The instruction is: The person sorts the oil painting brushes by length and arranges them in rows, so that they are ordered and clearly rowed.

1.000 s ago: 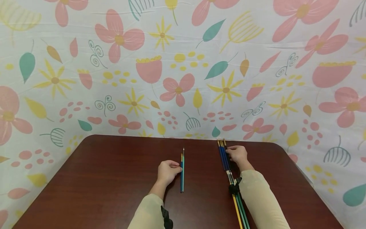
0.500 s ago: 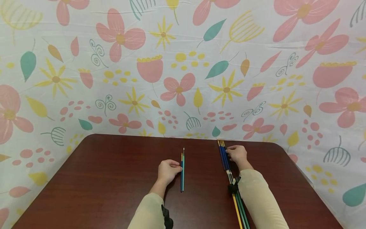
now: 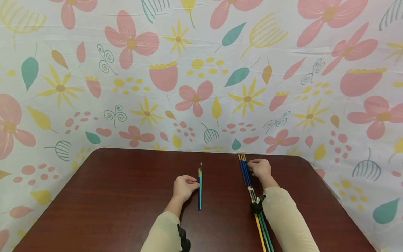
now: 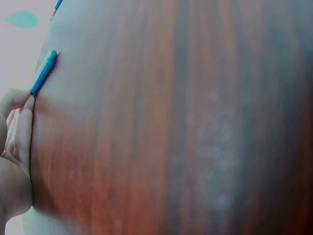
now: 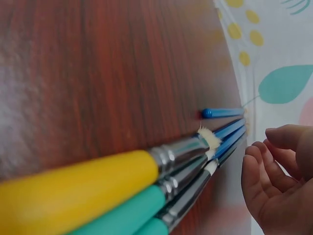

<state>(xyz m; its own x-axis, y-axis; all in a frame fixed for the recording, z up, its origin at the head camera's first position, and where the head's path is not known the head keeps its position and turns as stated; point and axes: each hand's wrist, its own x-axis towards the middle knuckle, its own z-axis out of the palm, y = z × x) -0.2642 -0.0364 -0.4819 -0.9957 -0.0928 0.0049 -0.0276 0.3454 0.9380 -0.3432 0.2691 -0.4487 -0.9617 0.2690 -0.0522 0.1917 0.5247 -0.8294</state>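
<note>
Left of the table's middle lie two slim paintbrushes side by side, a blue paintbrush (image 3: 199,197) and a light green paintbrush (image 3: 201,197). My left hand (image 3: 183,189) pinches the blue one between thumb and fingers; in the left wrist view its handle end (image 4: 45,75) pokes out past the fingertips. My right hand (image 3: 260,168) is just right of several blue-handled paintbrushes (image 3: 244,173) near the far edge. In the right wrist view its fingers curl loosely with nothing between them. Nearer me, bristles toward the blue handles, lie a yellow-handled paintbrush (image 5: 88,188) and green-handled paintbrushes (image 5: 120,208).
The dark wooden table (image 3: 126,196) reaches a flower-patterned cloth (image 3: 195,70) at its far edge. A black strap (image 3: 256,208) at the right wrist hangs over the row of brushes and hides part of it.
My right fingertips have come slightly away from the blue-handled brushes, whose tips now end more level at the far edge. The left hand stays in place. The whole head view has shifted slightly.
</note>
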